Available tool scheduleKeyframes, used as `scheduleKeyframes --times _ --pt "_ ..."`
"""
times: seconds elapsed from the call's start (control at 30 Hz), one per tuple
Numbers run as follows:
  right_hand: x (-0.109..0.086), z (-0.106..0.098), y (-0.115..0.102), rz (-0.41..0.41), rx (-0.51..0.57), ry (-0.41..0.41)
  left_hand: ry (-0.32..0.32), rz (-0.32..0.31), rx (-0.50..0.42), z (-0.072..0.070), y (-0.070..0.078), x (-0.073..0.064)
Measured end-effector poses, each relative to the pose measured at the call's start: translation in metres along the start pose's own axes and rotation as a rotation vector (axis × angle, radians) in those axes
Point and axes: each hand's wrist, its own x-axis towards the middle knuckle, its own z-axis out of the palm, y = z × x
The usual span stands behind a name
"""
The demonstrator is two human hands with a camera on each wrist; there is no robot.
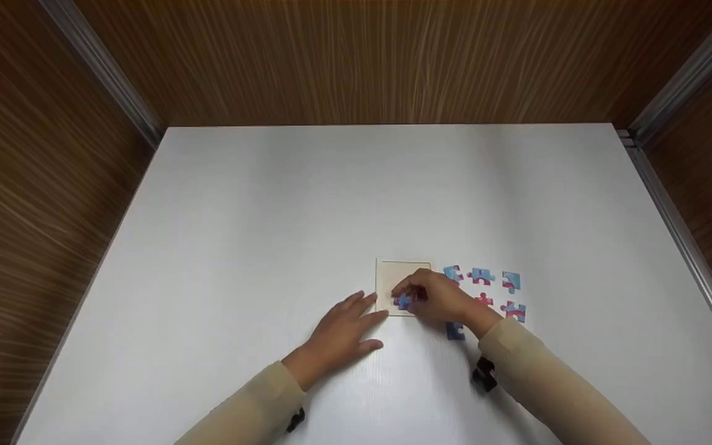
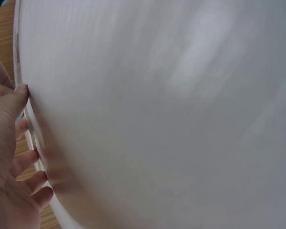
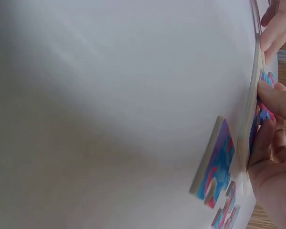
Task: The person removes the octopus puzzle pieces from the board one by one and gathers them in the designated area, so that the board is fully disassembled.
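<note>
A shallow light-wood puzzle tray (image 1: 400, 271) lies on the white table. My left hand (image 1: 339, 334) rests flat with spread fingers, its fingertips at the tray's left edge and near corner. Over the tray's lower part, the curled fingers of my right hand (image 1: 445, 298) pinch a blue-and-pink jigsaw piece (image 1: 403, 302). The right wrist view has the thumb on top of a piece (image 3: 266, 112) inside the tray rim (image 3: 250, 107), the other fingers bent beside it. The right hand partly covers the pieces in the tray.
Several loose jigsaw pieces (image 1: 481, 275) lie right of the tray, some partly under the right hand and forearm. A dark blue piece (image 1: 455, 331) lies just below that hand. Brown wood-grain panels (image 1: 356, 62) stand along the table's back and sides.
</note>
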Motion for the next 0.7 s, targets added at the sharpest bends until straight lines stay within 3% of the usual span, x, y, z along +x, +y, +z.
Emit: scheduleKeyframes --times 0.37,0.7 --pt "0.0005 -0.0016 -0.0007 0.045 0.010 -0.052 -0.003 -0.002 -0.016 0.0016 -0.0022 -0.0004" --pt "0.0038 -0.0015 0.0013 0.079 0.036 -0.049 0.002 0.000 -0.014 0.0016 -0.0024 -0.0002"
